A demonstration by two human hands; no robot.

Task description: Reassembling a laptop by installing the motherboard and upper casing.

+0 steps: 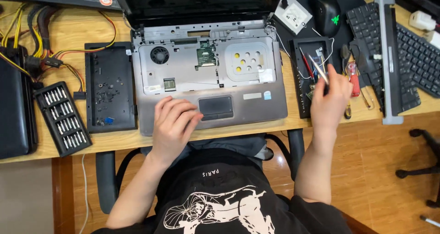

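Observation:
A grey laptop base (256, 101) with its keyboard removed lies open on the wooden desk, showing a fan (159, 55) and a small green circuit board (206, 55). My left hand (173, 124) rests flat on the palm rest, just left of the touchpad (216, 106), holding nothing. My right hand (331, 95) hovers over a black tray (300, 85) to the right of the laptop and grips slim metal tweezers (318, 68) that point up and left.
A screwdriver bit set (63, 117) and a black panel with loose screws (110, 87) lie left of the laptop. Cables (41, 37) crowd the far left. A mouse (326, 9), a detached keyboard (378, 55), a red-handled tool (353, 78) and another keyboard (419, 55) sit on the right.

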